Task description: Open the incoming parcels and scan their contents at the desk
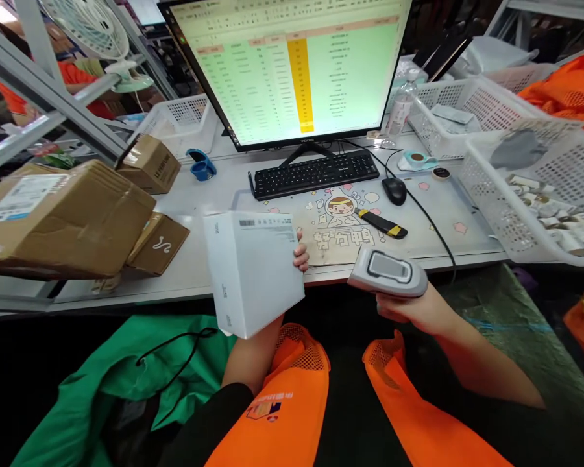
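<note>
White box (pixel 272 266) in the head view: raised at the desk (pixel 194 227) edge, tilted, faces look shut, barcode print near its top. Left hand (pixel 300 253) clamped on it, fingertips curled together round the right-hand edge; thumb hard to tell. Right hand (pixel 394 310) closed round a grey scanner (pixel 389 272), fingers partly hidden beneath, nose turned toward box, apart from it. Progress, my call: both items picked up; whether a code is read, can't tell. Box and scanner both off the desk. Cutter (pixel 382 224) lies near scanner, untouched; mouse (pixel 394 191) and keyboard (pixel 316 175) beyond.
</note>
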A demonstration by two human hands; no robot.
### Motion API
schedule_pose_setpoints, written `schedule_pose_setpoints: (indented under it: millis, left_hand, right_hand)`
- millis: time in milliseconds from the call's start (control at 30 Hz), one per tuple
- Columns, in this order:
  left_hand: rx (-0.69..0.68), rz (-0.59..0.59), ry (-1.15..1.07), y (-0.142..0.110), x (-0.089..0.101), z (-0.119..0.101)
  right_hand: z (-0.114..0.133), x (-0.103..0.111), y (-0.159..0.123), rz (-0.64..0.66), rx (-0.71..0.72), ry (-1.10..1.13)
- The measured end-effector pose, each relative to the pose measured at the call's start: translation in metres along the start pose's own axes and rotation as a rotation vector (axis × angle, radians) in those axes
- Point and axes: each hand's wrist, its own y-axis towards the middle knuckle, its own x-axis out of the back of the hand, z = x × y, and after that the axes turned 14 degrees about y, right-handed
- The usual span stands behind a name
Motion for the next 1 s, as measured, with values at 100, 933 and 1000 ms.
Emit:
schedule_pose_setpoints:
  millis: [100,933,1000]
  left_hand:
    - [0.023,0.086,0.051,-0.01,-0.003,0.005]
    - [-0.192,-0.542,-0.236,-0.088,0.067,0.038]
    - [-0.181,-0.503,-0.219,-0.103,0.079,0.041]
  right_hand:
    - [0.015,-0.002,0.006,0.027,-0.03,0.026]
    - [0.039,0.154,0.134,-0.825,0.305,-1.127]
    - [0.039,0.116,0.167,-0.597,0.276,-1.186]
